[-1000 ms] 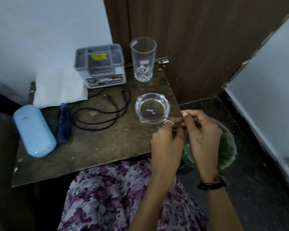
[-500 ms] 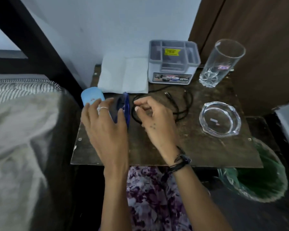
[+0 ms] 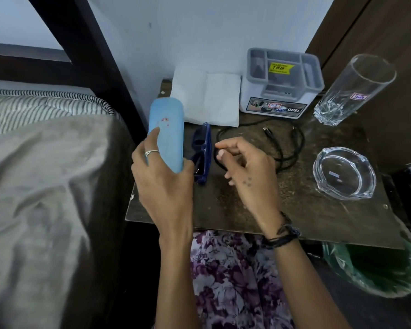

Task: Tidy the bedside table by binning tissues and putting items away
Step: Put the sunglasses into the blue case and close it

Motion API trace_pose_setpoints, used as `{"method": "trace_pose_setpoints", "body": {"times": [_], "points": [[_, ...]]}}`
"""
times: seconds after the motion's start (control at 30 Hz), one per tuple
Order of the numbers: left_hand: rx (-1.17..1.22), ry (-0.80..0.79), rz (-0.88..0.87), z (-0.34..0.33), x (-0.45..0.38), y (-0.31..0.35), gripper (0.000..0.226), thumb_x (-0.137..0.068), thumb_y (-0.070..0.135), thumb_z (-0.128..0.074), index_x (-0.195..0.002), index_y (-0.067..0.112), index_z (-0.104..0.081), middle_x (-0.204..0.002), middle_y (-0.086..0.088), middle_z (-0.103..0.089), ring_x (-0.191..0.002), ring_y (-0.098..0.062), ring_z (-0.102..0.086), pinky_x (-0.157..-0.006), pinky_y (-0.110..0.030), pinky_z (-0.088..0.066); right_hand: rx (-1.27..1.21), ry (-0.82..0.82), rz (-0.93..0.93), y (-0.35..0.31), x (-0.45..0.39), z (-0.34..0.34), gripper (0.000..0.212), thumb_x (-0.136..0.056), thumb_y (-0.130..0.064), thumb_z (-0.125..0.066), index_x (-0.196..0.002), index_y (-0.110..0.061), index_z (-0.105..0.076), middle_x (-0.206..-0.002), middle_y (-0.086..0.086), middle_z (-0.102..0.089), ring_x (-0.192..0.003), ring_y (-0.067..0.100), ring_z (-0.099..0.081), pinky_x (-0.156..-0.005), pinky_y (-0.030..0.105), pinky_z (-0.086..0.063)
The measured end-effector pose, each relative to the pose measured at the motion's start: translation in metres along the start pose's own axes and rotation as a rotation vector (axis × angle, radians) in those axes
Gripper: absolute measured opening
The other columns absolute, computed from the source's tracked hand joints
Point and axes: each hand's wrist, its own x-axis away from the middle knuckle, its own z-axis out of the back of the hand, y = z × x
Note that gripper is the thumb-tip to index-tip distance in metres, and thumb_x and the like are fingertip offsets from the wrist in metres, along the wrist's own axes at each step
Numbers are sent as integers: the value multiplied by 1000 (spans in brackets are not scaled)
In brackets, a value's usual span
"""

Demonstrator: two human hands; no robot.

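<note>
My left hand [image 3: 163, 184] grips the near end of a light blue glasses case [image 3: 167, 131], which stands tilted at the left edge of the bedside table [image 3: 294, 210]. Dark blue sunglasses [image 3: 203, 153] lie folded just right of the case. My right hand [image 3: 244, 172] hovers beside the sunglasses, fingers curled and apart, over a loop of black cable [image 3: 290, 143]; it holds nothing that I can see. A flat white tissue [image 3: 209, 98] lies at the back of the table.
A grey organiser box [image 3: 282, 84] stands at the back. A tall empty glass [image 3: 351, 91] is at the back right, a glass ashtray [image 3: 344, 174] near the right edge. A green-lined bin [image 3: 375, 267] sits on the floor at the right. The bed [image 3: 45, 186] is left.
My view swung left from the bin to the table. Both hands moved from the ashtray corner to the left side; my left hand has taken hold of the blue case and tipped it up.
</note>
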Motion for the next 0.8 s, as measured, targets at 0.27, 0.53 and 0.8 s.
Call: {"method": "trace_pose_setpoints", "body": {"times": [0.27, 0.53, 0.8], "points": [[88, -485, -301, 1, 7, 27, 86, -63, 16, -72, -137, 34, -32, -132, 6, -48, -116, -14, -48, -82, -30, -44, -55, 173, 29, 4, 11, 76, 13, -87, -30, -61, -100, -34, -61, -84, -12, -66, -74, 7, -64, -60, 21, -54], [178, -615, -246, -52, 63, 42, 80, -74, 21, -72, -139, 26, -25, -123, 8, -37, -109, -16, -51, -71, -25, -41, -130, 163, -320, 36, 30, 71, 41, -81, -37, -67, -115, -25, -47, -100, -1, -65, -85, 17, -67, -79, 45, -55], [404, -818, -88, -64, 70, 39, 87, -72, 12, -76, -141, 20, -23, -128, 2, -29, -113, -11, -44, -89, -21, -44, 25, 145, -325, 47, 26, 68, 60, -76, -42, -70, -127, -27, -44, -122, -4, -54, -107, 16, -58, -89, 46, -50]]}}
